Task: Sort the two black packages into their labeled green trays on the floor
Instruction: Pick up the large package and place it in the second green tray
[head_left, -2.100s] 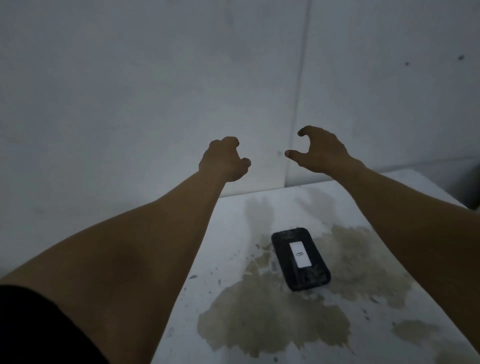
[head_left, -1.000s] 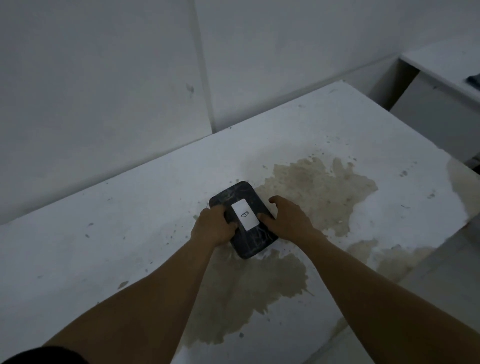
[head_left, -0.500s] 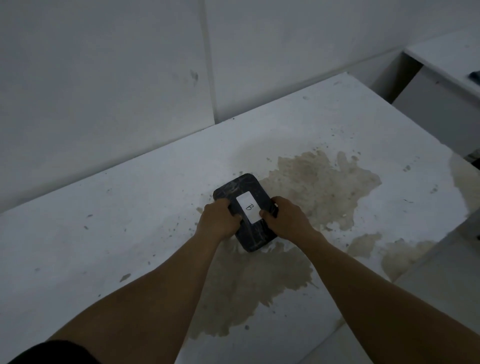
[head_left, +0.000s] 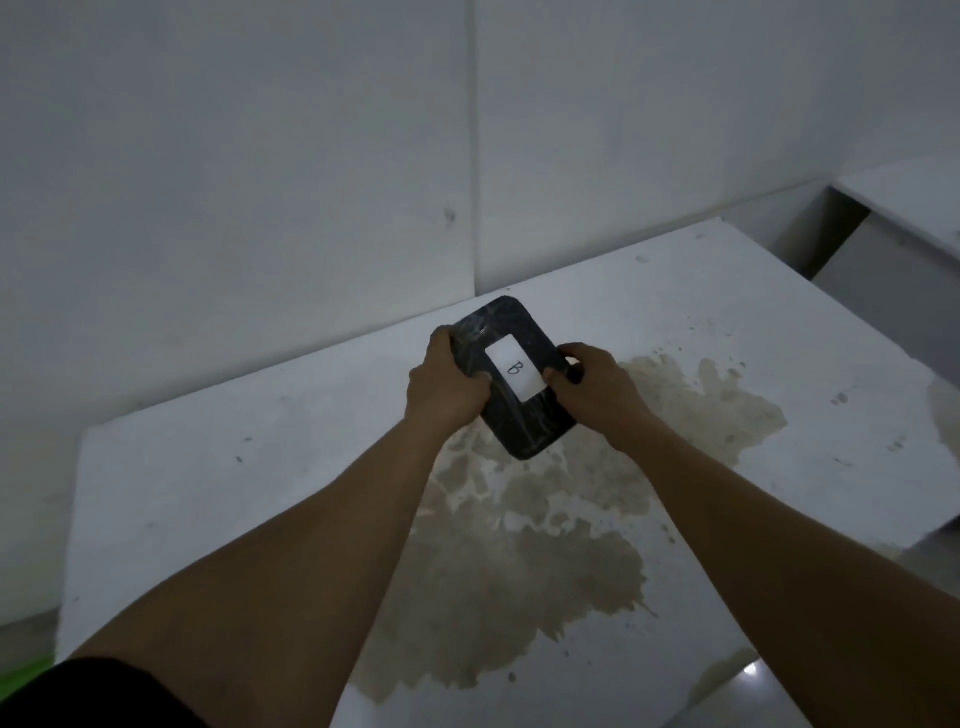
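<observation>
A black package (head_left: 519, 415) with a white label marked "B" is held above the white table (head_left: 260, 493). My left hand (head_left: 447, 387) grips its left edge and my right hand (head_left: 592, 387) grips its right edge, thumbs on top. The package is tilted, its far end raised toward the wall. A sliver of bright green (head_left: 26, 670) shows at the lower left on the floor. No second package is in view.
A large brown stain (head_left: 519, 571) covers the table's middle. A white wall rises right behind the table. A second white surface (head_left: 904, 202) stands to the right across a gap. Glossy floor (head_left: 753, 691) shows at the lower right.
My hands came down from in front of the wall, closed on both sides of the package and have lifted it off the table.
</observation>
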